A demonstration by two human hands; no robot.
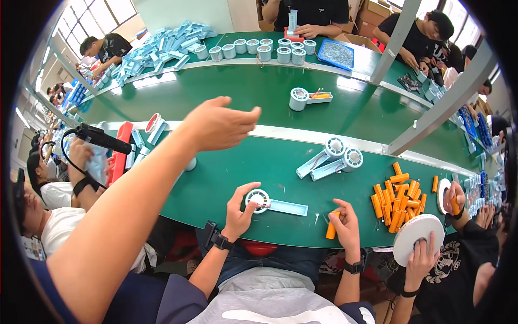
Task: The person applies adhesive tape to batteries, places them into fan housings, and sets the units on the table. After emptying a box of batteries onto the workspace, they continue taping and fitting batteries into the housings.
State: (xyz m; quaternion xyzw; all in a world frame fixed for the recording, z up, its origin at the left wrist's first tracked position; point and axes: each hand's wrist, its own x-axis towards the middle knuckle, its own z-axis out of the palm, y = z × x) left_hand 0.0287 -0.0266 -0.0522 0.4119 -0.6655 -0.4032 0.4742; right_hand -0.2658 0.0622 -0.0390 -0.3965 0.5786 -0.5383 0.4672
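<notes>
Red bin (120, 146) of pale blue parts stands at the left end of a green bench (232, 167), as a co-worker's bare arm slants across from the near left, its hand (224, 127) held out empty over the far side. Nearer and just to the right, the wearer's left hand (238, 216) curls thumb and fingers around the round white head of a fan unit (283, 207), whose shallow, pale blue open handle lies on the bench pointing right. Two similar units (328, 170) rest side by side farther back. At the near edge, right of the fan unit, the wearer's right hand (348, 227) grips an orange cylinder (332, 227). Beyond it sits a heap of orange cylinders (398, 204); at far right, a neighbour's hand (423, 262) supports a white reel (409, 233).
</notes>
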